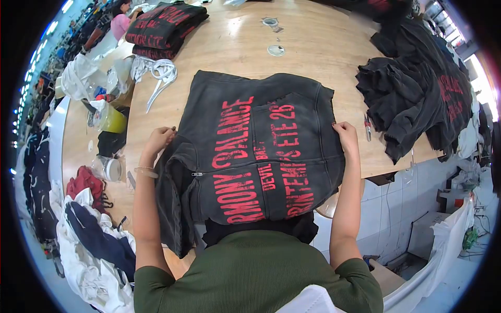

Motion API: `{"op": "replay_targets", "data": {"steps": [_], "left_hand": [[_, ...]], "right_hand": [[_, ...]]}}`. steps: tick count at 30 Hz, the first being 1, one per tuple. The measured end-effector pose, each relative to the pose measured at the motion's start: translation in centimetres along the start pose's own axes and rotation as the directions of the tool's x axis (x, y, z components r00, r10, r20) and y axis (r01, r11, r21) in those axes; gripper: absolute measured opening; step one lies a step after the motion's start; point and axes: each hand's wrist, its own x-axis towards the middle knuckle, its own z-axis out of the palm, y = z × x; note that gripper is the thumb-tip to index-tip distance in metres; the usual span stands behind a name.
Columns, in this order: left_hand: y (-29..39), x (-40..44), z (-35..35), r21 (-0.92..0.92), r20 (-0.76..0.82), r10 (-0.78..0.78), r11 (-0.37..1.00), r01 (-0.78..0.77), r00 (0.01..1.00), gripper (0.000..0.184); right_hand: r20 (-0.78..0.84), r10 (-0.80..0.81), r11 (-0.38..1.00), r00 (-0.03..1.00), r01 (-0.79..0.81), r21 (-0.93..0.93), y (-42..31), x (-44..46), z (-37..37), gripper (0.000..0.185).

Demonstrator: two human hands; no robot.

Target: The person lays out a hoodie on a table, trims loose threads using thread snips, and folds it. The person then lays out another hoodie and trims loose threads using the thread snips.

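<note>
A faded black zip-up hoodie [271, 141] with large red lettering is spread sideways in front of me, its lower side hanging over the table's near edge. The zip runs across it from left to right, with the metal pull near the hood end. My left hand [163, 140] pinches the cloth at the hood and shoulder side. At the opposite end, my right hand [345, 136] has its fingers closed on the hem edge. Some of the fingertips are hidden by the cloth. Small scissors or snips [367, 128] with red handles lie right of my right hand.
Folded black hoodies [164, 28] are stacked at the back left of the wooden table [313, 47]. A crumpled heap of black garments [417, 94] covers the right side. White cords [163, 73], a cup of yellow-green liquid [112, 119] and a clear jar [107, 169] stand left.
</note>
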Motion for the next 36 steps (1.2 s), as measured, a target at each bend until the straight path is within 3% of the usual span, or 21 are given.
{"op": "replay_targets", "data": {"steps": [1,3,6,9,13,15,16,18,19,21,22,24,25,26,28,30,32,34,36], "left_hand": [[0.5,-0.5,-0.1,0.002,0.003,-0.001,1.000,0.001,1.000,0.029],[1.2,-1.5,0.3,-0.128,0.104,-0.138,0.980,0.151,0.985,0.028],[1.4,-2.1,-0.1,-0.209,0.173,-0.110,0.967,0.146,0.979,0.030],[4.0,-4.3,-0.1,-0.107,0.159,-0.117,0.985,0.135,0.980,0.029],[4.4,-4.5,-0.1,-0.142,0.074,-0.138,0.979,0.147,0.988,0.024],[3.3,-3.5,-0.2,-0.027,0.018,-0.108,0.994,0.109,0.994,0.028],[2.7,-3.1,-0.2,-0.027,0.017,-0.109,0.994,0.109,0.994,0.028],[2.4,-3.0,0.1,0.030,-0.031,-0.003,1.000,0.004,1.000,0.029],[1.4,-2.4,0.0,0.029,-0.036,-0.005,1.000,0.006,0.999,0.029],[0.3,-1.8,-0.4,-0.060,-0.106,0.091,0.993,-0.097,0.990,0.032],[-0.2,-1.7,-0.6,-0.058,-0.099,0.096,0.993,-0.102,0.990,0.032],[1.8,-3.2,-0.5,-0.090,-0.071,0.013,0.996,-0.020,0.997,0.032],[2.4,-3.5,-0.4,-0.127,-0.060,-0.091,0.988,0.083,0.994,0.030],[2.3,-3.2,-0.4,-0.124,-0.050,-0.084,0.989,0.077,0.995,0.030],[1.9,-2.7,-0.9,-0.160,-0.010,-0.142,0.977,0.138,0.990,0.027],[3.0,-3.4,-0.6,-0.159,-0.003,-0.118,0.980,0.116,0.993,0.024],[4.2,-4.6,-1.2,-0.034,-0.079,-0.041,0.999,0.038,0.996,0.023],[5.8,-7.1,-2.8,-0.179,-0.130,0.062,0.980,-0.085,0.990,0.020],[7.7,-9.7,-6.4,-0.232,-0.171,0.197,0.944,-0.234,0.965,0.019]], "right_hand": [[0.008,-0.003,1.000,1.000,0.003,0.004,-0.5,-0.3,0.2,0.024],[0.027,-0.011,1.000,1.000,0.010,0.008,-0.8,-0.3,0.4,0.026],[-0.037,-0.041,0.998,0.999,0.038,-0.058,-1.3,0.2,1.3,0.032],[-0.077,0.025,0.983,0.997,-0.038,-0.180,-2.6,0.1,1.3,0.037],[-0.069,0.045,0.976,0.997,-0.058,-0.209,-2.1,1.0,1.4,0.035],[0.060,0.102,0.994,0.993,-0.099,-0.051,-1.6,1.5,1.1,0.030],[0.061,0.102,0.994,0.993,-0.099,-0.050,-1.3,1.6,1.0,0.030],[0.081,0.153,0.976,0.985,-0.163,0.144,-1.7,1.4,0.9,0.023],[0.085,0.150,0.976,0.985,-0.161,0.146,-1.8,1.4,0.7,0.023],[0.029,0.151,0.901,0.988,-0.149,0.406,-1.7,1.5,0.2,0.017],[0.021,0.153,0.901,0.988,-0.149,0.407,-1.4,1.5,0.3,0.017],[-0.140,0.163,0.980,0.977,-0.143,0.139,-1.4,1.7,0.9,0.013],[-0.177,0.166,0.983,0.970,-0.149,0.107,-1.0,2.0,1.3,0.012],[-0.189,0.170,0.983,0.967,-0.152,0.105,-1.4,2.0,1.2,0.012],[0.019,0.287,0.940,0.958,-0.285,0.189,-2.3,1.9,1.1,0.016],[0.054,0.314,0.936,0.948,-0.319,0.147,-4.2,1.1,0.3,0.018],[-0.052,0.094,0.986,0.994,-0.085,0.146,-4.8,0.9,-0.8,0.015],[-0.097,-0.029,0.981,0.995,0.047,0.187,-8.9,-0.8,-4.0,0.011],[-0.070,-0.100,0.879,0.993,0.121,0.462,-12.3,-1.3,-7.8,0.009]]}}
